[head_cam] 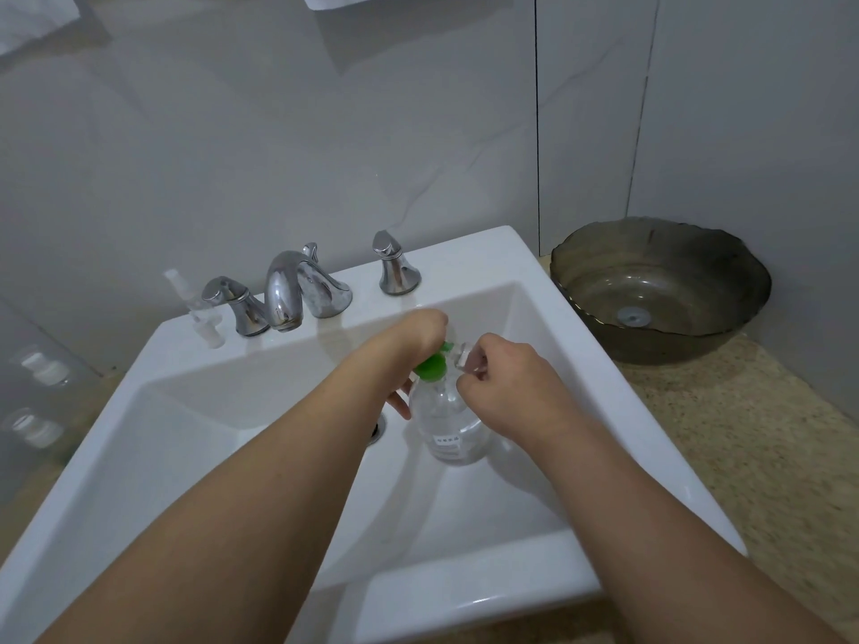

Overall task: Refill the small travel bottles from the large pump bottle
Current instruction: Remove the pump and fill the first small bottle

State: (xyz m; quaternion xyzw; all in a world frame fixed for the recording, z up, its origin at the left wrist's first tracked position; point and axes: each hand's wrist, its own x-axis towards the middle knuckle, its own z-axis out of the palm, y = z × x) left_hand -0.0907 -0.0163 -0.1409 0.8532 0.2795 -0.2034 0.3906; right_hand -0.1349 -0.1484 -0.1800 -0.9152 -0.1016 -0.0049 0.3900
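The large clear pump bottle (448,425) with a green pump head (432,367) stands in the white sink (195,360), right of the drain. My left hand (418,337) lies over the green pump head, fingers curled down around it. My right hand (502,378) pinches a small clear travel bottle (465,357) right at the pump's nozzle. The small bottle is mostly hidden by my fingers. A clear spray-top part (204,313) lies on the sink ledge at the far left, beside the tap handle.
A chrome faucet (288,290) with two handles stands on the sink's back ledge. A dark glass bowl (660,290) sits on the speckled counter (743,434) at right. Blurry clear bottles with white caps (42,369) stand at the left edge.
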